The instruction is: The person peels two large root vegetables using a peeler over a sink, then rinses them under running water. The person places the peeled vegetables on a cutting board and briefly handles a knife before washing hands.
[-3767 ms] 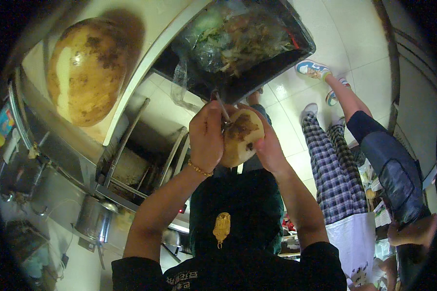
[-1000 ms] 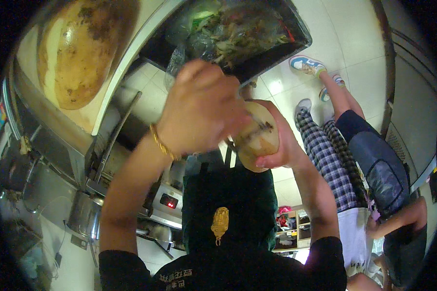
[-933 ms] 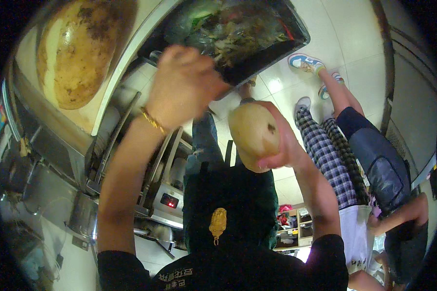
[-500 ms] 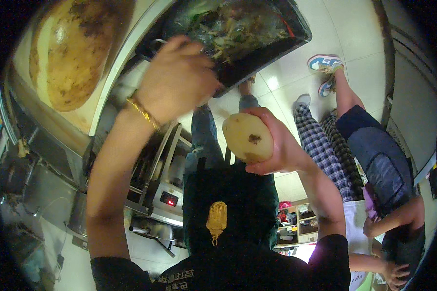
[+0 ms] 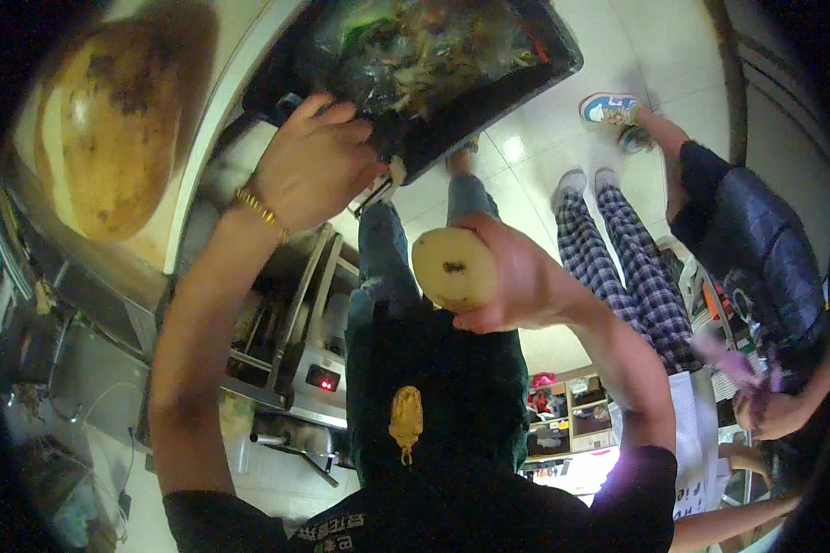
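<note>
Left hand (image 5: 309, 170), fingers (image 5: 346, 138) curled tight around a peeler-like tool (image 5: 375, 194), hovers by the black bin (image 5: 493, 118); the right hand (image 5: 516, 272) wraps a pale tuber (image 5: 452, 286), centre. Light strokes angled away from that grip should work best.

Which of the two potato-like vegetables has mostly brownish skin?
The unheld vegetable, at the picture's upper left: only a strip is pale. The held vegetable, in the right hand, looks mostly pale.

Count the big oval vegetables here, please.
2: a pale vegetable in the person's right hand, and a yellow-brown vegetable at the picture's upper left. Others may be hidden.
</note>
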Motion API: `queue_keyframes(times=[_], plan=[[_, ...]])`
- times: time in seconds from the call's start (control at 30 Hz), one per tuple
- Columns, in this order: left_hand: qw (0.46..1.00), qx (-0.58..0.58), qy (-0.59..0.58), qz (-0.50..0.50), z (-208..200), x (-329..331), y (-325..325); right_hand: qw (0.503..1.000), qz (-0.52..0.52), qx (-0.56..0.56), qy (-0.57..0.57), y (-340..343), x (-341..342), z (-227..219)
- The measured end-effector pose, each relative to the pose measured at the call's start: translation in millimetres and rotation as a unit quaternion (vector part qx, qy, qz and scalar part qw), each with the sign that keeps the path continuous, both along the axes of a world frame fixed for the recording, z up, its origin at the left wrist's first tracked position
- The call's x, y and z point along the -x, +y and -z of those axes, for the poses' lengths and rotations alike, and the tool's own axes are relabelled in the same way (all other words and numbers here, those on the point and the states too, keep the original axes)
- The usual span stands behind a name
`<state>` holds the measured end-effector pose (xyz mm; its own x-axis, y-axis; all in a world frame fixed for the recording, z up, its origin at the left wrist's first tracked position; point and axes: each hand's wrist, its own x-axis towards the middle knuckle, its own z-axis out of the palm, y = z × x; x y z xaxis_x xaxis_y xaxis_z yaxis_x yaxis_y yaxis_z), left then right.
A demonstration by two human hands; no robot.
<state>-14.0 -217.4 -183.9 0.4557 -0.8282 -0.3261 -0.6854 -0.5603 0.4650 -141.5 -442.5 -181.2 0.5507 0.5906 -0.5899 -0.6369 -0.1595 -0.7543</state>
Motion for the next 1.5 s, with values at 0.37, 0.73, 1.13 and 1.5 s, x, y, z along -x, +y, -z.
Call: queue_keyframes(times=[0.37, 0.73, 1.13, 1.5], plan=[[0.969, 0.076, 0.174, -0.158, 18.0, 34.1, 4.0, 0.953, 0.129, -0.099, 0.256, 10.2, -0.6, 23.3], [0.763, 0.145, 0.364, -0.513, 49.7, 89.5, 42.9, 0.831, 0.4, -0.182, 0.342, 12.5, 17.5, 32.3], [0.227, 0.392, 0.498, -0.739, 7.0, 153.0, -10.8, 0.781, 0.53, -0.281, 0.172, 43.0, 5.9, 15.9], [0.584, 0.382, 0.392, -0.599, -6.3, 74.0, -12.9, 0.894, 0.398, -0.191, 0.079, 48.8, -49.4, 22.6]])
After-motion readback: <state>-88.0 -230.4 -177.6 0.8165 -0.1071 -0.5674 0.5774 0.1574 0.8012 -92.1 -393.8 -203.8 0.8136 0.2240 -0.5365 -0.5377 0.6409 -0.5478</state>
